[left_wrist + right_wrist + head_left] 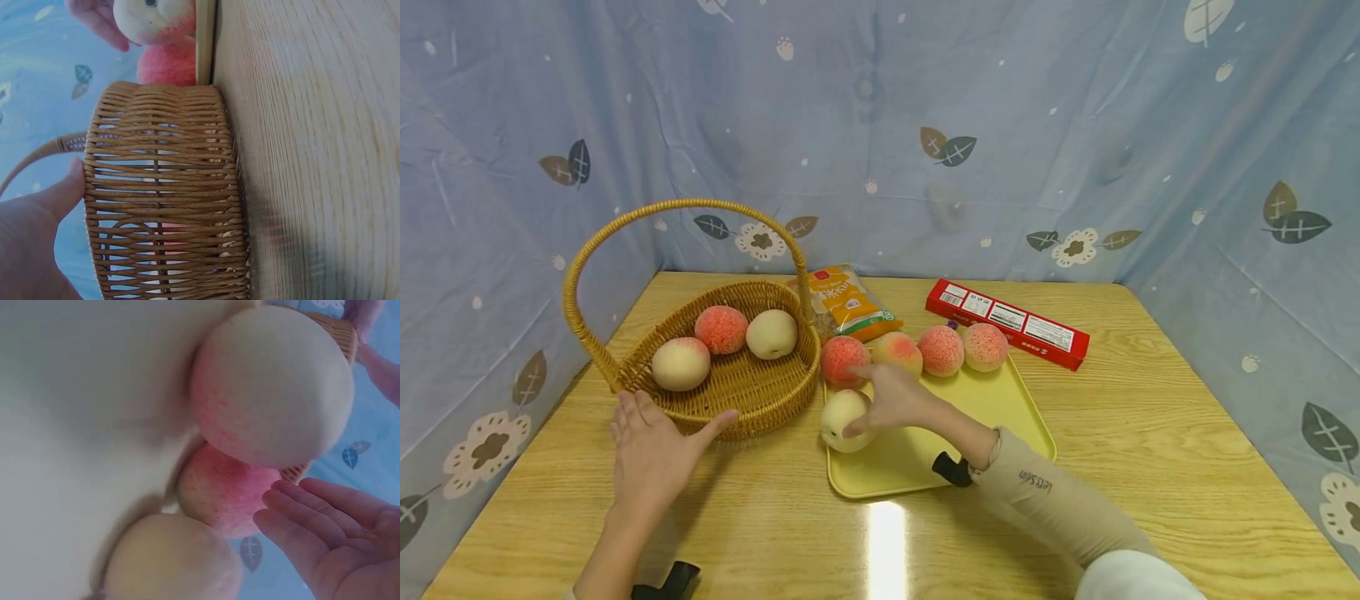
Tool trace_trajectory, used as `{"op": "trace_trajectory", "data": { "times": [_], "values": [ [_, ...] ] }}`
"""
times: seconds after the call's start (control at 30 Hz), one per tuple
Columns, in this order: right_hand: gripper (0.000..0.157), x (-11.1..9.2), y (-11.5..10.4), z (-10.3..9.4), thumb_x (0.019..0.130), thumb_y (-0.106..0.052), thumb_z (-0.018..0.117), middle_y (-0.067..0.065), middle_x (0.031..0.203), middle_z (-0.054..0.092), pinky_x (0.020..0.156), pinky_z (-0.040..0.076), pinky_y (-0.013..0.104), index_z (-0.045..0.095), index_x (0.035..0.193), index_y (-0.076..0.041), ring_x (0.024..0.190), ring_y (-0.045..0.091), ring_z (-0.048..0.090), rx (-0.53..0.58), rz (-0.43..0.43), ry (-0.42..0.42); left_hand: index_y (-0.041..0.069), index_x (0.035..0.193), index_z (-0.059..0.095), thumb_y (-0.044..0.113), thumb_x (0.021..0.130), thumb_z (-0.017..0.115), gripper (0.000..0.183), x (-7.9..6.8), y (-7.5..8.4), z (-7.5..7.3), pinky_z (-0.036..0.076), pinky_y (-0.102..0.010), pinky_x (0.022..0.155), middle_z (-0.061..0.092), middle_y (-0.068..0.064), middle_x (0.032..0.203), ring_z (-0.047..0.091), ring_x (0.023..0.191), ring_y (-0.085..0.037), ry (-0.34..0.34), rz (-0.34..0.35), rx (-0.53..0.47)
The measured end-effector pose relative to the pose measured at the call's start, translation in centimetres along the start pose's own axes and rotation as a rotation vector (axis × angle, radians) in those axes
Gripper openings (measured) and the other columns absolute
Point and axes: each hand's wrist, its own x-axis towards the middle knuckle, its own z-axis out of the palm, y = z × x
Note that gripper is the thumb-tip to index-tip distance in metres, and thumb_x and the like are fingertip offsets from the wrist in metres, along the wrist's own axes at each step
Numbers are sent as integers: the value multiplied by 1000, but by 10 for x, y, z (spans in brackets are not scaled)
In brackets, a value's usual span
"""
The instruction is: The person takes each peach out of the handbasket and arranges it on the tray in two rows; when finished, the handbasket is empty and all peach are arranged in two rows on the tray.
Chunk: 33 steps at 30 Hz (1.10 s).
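Note:
My left hand [651, 454] touches the near rim of a wicker basket [775, 410], fingers extended and thumb spread; in the left wrist view the thumb lies at the rim of the basket [162, 187]. Inside the basket are a pale peach [681, 367], a red peach [721, 330] and a cream peach [772, 335]. My right hand [901, 398] hovers over a yellow tray [925, 467], fingers and thumb apart around a pale peach [841, 421]. In the right wrist view its fingers [312, 512] look straight, beside the pale peach [275, 387] and a pink peach [228, 494].
Along the tray's back edge sit a red peach [842, 360], a yellow-pink peach [898, 353] and two pink peaches [941, 352]. Behind them lie an orange food bag [850, 302] and a long red box [1007, 321]. A patterned blue curtain [880, 150] surrounds the wooden table [1135, 433].

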Motion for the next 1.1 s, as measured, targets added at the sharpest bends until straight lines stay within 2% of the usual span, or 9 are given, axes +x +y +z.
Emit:
{"op": "trace_trajectory", "data": {
  "times": [0.1,0.17,0.33,0.4,0.57,0.83,0.9,1.0,1.1],
  "values": [
    [86,3,-6,-9,70,-31,88,19,135,56,95,49,38,50,137,7,108,28,63,-13,2,-13,-31,137,1,74,83,54,129,0,0,0,6,-67,109,-6,-51,142,1,134,-64,4,1,3],
    [86,7,-11,-16,72,-31,86,20,135,56,90,50,34,48,139,7,78,19,64,-3,-22,-23,-31,137,1,74,83,54,129,0,0,-1,6,-67,109,-6,-51,142,1,134,-64,4,0,5],
    [84,24,-25,-32,76,-28,84,16,141,52,99,46,35,44,143,3,103,19,65,24,-94,-16,-31,137,1,75,83,53,129,0,0,-1,6,-67,109,-6,-51,142,1,134,-64,1,-4,11],
    [84,33,-33,-36,76,-29,84,14,144,49,104,42,39,44,144,1,131,27,48,19,-96,-16,-31,137,1,75,83,52,129,0,-1,-2,7,-67,109,-6,-51,142,2,133,-64,0,-8,14],
    [83,59,-58,-40,77,-31,83,13,141,52,101,45,35,44,144,0,127,24,52,4,-98,-57,-30,137,0,74,83,52,129,0,-1,-2,6,-67,109,-7,-51,142,0,134,-64,-15,-18,12],
    [77,110,-89,-41,78,-40,80,9,137,56,89,50,26,52,140,-4,117,20,58,-52,32,-47,-30,137,-1,74,84,52,129,1,0,-2,4,-68,109,-9,-50,142,-1,134,-63,-26,-10,4],
    [54,122,-92,-37,79,-40,79,6,109,66,72,47,20,66,115,-3,88,13,60,-42,80,-42,-30,137,-1,75,83,52,129,1,0,-2,4,-68,109,-9,-50,143,-1,134,-63,-31,-11,6],
    [40,136,-94,-31,78,-41,79,2,82,54,59,39,23,58,86,-8,68,13,47,9,181,5,-30,138,-1,75,83,52,129,1,1,-2,5,-68,109,-8,-50,143,-1,134,-63,-40,-12,11],
    [44,146,-96,-25,77,-44,79,4,87,56,63,46,28,59,91,-8,75,17,54,63,293,93,-30,138,-1,75,83,52,129,2,1,-3,6,-68,109,-8,-50,143,-1,134,-63,-46,-16,17]
  ]
}}
